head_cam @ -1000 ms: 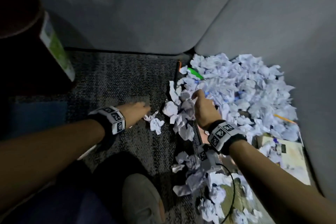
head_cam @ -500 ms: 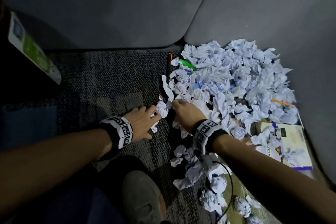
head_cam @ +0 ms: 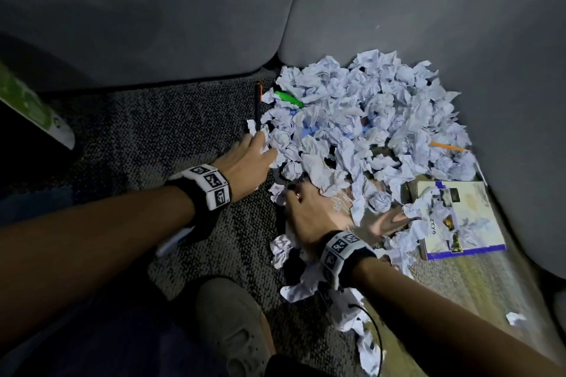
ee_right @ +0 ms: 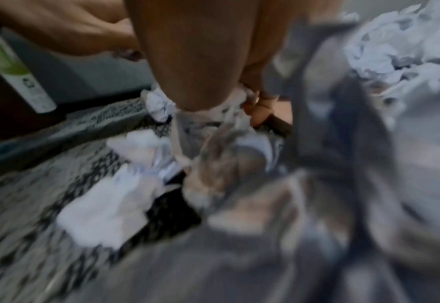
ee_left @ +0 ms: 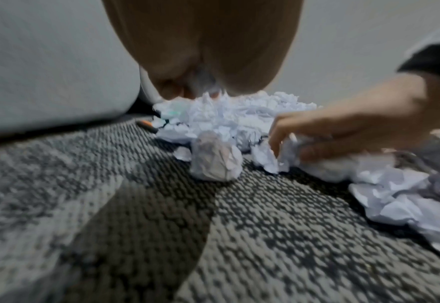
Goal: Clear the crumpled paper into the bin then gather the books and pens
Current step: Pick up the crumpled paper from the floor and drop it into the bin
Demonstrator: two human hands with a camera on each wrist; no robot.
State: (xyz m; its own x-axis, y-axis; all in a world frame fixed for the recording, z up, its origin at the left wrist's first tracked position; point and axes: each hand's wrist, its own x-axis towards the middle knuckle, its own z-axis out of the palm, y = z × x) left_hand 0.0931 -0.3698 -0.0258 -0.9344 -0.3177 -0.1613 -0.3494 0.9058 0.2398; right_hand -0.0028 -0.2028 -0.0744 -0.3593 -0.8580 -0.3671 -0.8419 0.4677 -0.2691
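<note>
A big pile of crumpled paper (head_cam: 361,131) lies on the carpet against the grey sofa. My left hand (head_cam: 260,144) is at the pile's left edge, its fingers curled round a paper wad (ee_left: 204,82). My right hand (head_cam: 294,193) sits at the pile's near edge and grips more crumpled paper (ee_left: 288,149); the right wrist view is blurred. A black pen with an orange end (head_cam: 258,107), a green marker (head_cam: 288,98) and an orange pencil (head_cam: 448,147) lie around the pile. A book (head_cam: 459,220) lies at the right, partly under paper.
The dark bin with a green-and-white label (head_cam: 33,107) stands at the far left. Grey sofa cushions (head_cam: 153,24) wall off the back and right. Loose paper balls (head_cam: 352,315) and a thin black cable (head_cam: 378,343) trail toward me. My shoe (head_cam: 232,324) is below.
My left hand has moved forward and right to the pile's left edge and closed on paper. My right hand has drawn back to the pile's near edge.
</note>
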